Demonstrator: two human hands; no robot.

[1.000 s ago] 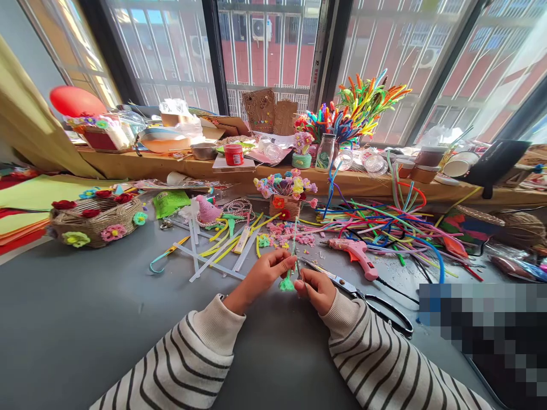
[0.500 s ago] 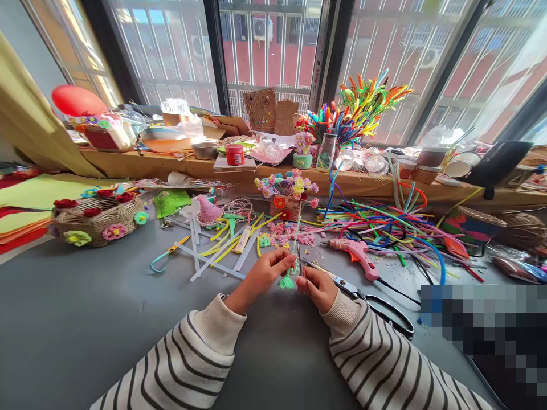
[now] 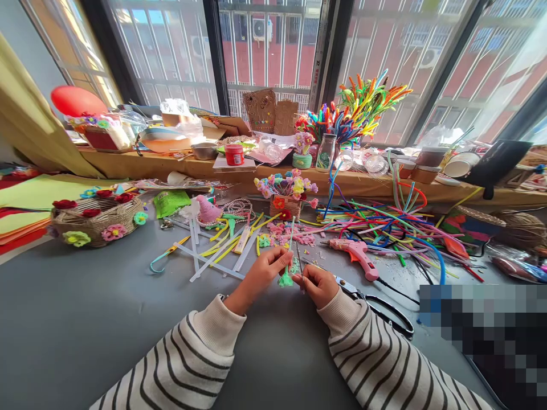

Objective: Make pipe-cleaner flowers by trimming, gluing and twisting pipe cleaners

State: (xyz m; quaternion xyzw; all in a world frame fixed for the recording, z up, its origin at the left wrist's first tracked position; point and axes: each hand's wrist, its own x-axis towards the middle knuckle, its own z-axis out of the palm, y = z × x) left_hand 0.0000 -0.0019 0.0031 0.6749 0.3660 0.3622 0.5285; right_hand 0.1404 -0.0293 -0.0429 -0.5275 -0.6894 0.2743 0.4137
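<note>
In the head view, my left hand (image 3: 265,274) pinches a light green pipe-cleaner flower (image 3: 286,278). Its fluffy green end hangs below my fingertips, while a thin pale green stem (image 3: 292,230) points upward above them. Close on the right, my right hand (image 3: 319,285) is closed around a thin dark rod (image 3: 299,257) that stands nearly upright; its exact kind is unclear. The fingertips of this hand are beside the fluffy end, and I cannot tell if they touch it. Large scissors (image 3: 387,313) with black handles lie partly behind my right hand.
A pink glue gun (image 3: 356,253) lies to the right, before a heap of colourful pipe cleaners (image 3: 384,228). Ahead stands a small basket of flowers (image 3: 287,206). Clear glue sticks (image 3: 217,259) lie to the left, beyond them a woven flower-trimmed basket (image 3: 97,222).
The green stem has shifted slightly left, and the fluffy end has risen a little. My right hand, with the rod, has moved slightly left towards it. Both hands keep their hold.
</note>
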